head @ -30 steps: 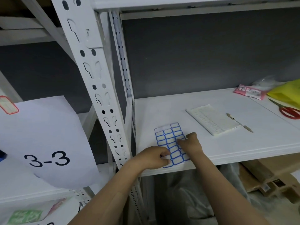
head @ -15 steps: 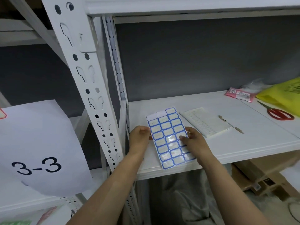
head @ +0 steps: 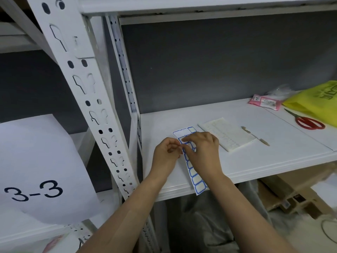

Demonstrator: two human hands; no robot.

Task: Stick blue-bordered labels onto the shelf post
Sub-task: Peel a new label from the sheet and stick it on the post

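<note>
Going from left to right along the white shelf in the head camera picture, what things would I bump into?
label sheet → notepad → pen → pink packet → red scissors

The shelf post (head: 94, 110) is white-painted metal, smooth and faintly satin. The shelf board (head: 237, 161) is smooth white with a soft sheen. At its front edge the label sheet (head: 197, 181) is glossy paper. The notepad (head: 226, 136) beside it is matt paper. Near the right edge, the scissors (head: 310, 123) have red plastic handles, and the pink packet (head: 265, 102) is shiny plastic wrap.
</note>
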